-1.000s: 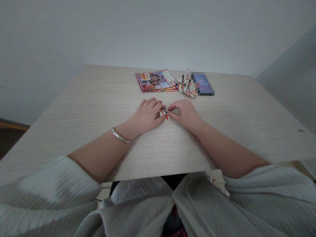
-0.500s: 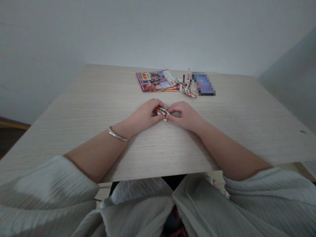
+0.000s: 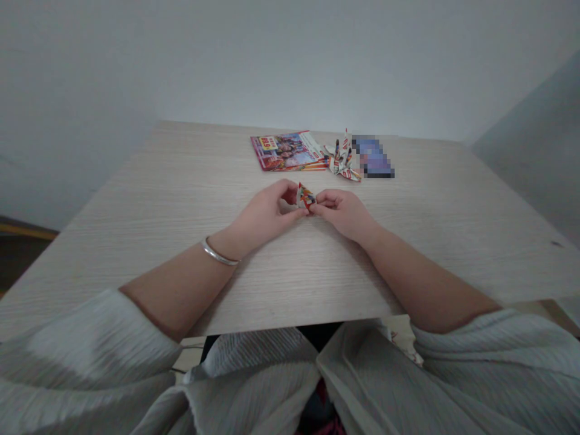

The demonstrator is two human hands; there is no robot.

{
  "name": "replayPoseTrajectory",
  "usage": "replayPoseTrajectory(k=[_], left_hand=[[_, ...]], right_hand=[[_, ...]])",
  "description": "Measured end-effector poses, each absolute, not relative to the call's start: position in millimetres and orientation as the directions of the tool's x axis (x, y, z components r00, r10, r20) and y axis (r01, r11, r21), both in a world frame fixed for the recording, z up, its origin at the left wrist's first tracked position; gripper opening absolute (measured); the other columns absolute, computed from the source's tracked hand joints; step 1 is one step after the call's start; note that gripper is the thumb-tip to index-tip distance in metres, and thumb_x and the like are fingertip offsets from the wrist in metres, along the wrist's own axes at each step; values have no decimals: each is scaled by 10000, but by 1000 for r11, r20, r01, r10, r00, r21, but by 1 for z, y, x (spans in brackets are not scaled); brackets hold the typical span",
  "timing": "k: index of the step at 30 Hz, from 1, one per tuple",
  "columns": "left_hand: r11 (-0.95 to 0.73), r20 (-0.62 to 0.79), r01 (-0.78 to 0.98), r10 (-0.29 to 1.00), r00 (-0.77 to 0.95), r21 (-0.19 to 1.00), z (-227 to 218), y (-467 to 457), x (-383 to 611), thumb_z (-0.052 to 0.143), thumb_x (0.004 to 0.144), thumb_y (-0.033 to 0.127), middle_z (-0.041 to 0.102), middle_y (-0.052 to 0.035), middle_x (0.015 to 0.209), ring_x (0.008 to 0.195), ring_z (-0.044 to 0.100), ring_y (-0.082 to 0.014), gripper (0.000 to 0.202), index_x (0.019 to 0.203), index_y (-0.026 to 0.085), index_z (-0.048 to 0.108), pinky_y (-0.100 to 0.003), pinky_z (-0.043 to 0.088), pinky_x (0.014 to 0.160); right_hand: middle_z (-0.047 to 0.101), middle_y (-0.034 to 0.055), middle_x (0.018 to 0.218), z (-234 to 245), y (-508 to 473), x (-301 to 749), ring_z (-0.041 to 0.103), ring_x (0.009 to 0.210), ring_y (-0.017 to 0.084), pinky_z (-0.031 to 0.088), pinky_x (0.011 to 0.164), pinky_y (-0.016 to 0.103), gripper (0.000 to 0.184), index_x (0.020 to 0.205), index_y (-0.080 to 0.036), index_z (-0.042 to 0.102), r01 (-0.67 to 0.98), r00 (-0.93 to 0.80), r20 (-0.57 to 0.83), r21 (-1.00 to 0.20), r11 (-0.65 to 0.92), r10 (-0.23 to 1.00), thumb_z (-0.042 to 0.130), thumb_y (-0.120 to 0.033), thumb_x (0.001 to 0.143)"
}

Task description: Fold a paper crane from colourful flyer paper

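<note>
A small piece of folded printed paper (image 3: 306,196), white with red, orange and blue patches, is held between my two hands over the middle of the table. My left hand (image 3: 268,212) has its fingers and thumb curled about the paper's left side; a silver bangle (image 3: 218,254) circles that wrist. On the other side, my right hand (image 3: 345,212) pinches the paper's right edge between thumb and fingers. The folds pressed under the fingertips are hidden.
Behind the hands lies a stack of colourful leaflets (image 3: 290,151). Beside it sit folded paper cranes or similar shapes (image 3: 343,160) of the same print, and a pixelated phone-like rectangle (image 3: 375,157). The pale wooden table (image 3: 290,290) meets a wall at the back.
The folded paper has been turned and tipped more upright between my fingers, so a triangular face shows. My right hand has shifted slightly to the right.
</note>
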State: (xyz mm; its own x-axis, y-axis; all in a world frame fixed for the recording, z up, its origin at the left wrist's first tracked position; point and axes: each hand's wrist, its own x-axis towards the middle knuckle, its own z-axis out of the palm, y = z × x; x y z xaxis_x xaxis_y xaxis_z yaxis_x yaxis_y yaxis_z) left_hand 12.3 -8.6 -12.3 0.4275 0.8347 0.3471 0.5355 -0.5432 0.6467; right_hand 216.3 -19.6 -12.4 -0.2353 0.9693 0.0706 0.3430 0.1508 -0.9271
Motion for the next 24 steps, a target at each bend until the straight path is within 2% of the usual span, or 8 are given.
replayPoseTrajectory(k=[1, 3, 5, 7, 12, 18, 24], left_hand=[[-566, 348, 600, 823, 449, 565, -10, -9, 12, 647, 880, 433, 694, -55, 879, 839, 643, -211, 259, 910, 176, 651, -365, 515, 808], [-597, 349, 683, 801, 486, 419, -5, -11, 12, 612, 901, 424, 682, -67, 773, 787, 631, -227, 293, 758, 171, 644, -380, 495, 789], [-603, 349, 726, 793, 500, 330, -2, -12, 13, 593, 908, 397, 674, -77, 730, 754, 623, -232, 306, 711, 169, 640, -376, 482, 759], [-596, 341, 744, 797, 499, 302, -1, -13, 14, 577, 916, 383, 675, -79, 720, 725, 613, -225, 305, 712, 167, 648, -360, 466, 722], [-589, 323, 714, 807, 494, 378, -3, -13, 16, 597, 898, 361, 611, -36, 633, 614, 518, -165, 300, 664, 173, 606, -307, 380, 621], [-582, 281, 612, 806, 521, 535, -8, -13, 15, 572, 884, 310, 573, 6, 616, 599, 478, -139, 231, 709, 171, 632, -278, 335, 591], [-624, 305, 625, 779, 549, 469, -8, -13, 14, 605, 869, 300, 552, -6, 615, 599, 458, -154, 244, 654, 189, 576, -303, 331, 614]], right_hand=[[792, 0, 788, -13, -19, 216, 739, 775, 171, 545, 801, 316, 57, 765, -225, 703, 311, -238, 59, -941, 134, 970, 702, -262, 809], [791, 3, 798, -14, -17, 215, 744, 797, 170, 550, 824, 320, 55, 758, -228, 691, 269, -253, 43, -956, 113, 966, 701, -260, 801], [779, 4, 787, -15, -16, 214, 730, 780, 167, 549, 804, 317, 66, 755, -227, 682, 274, -258, 47, -954, 120, 965, 709, -276, 791], [736, -7, 734, -17, -15, 215, 680, 707, 155, 529, 725, 303, 103, 765, -224, 669, 319, -240, 75, -936, 151, 968, 729, -308, 769], [605, -41, 670, -17, -15, 215, 526, 618, 118, 431, 612, 276, 167, 752, -218, 611, 388, -226, 139, -895, 220, 964, 720, -344, 750], [498, -66, 610, -15, -16, 215, 437, 587, 109, 356, 573, 261, 164, 712, -227, 558, 422, -303, 102, -877, 230, 947, 672, -320, 784], [597, -51, 653, -23, -14, 217, 526, 626, 130, 418, 628, 280, 189, 710, -231, 564, 407, -337, 62, -890, 205, 939, 694, -350, 777]])
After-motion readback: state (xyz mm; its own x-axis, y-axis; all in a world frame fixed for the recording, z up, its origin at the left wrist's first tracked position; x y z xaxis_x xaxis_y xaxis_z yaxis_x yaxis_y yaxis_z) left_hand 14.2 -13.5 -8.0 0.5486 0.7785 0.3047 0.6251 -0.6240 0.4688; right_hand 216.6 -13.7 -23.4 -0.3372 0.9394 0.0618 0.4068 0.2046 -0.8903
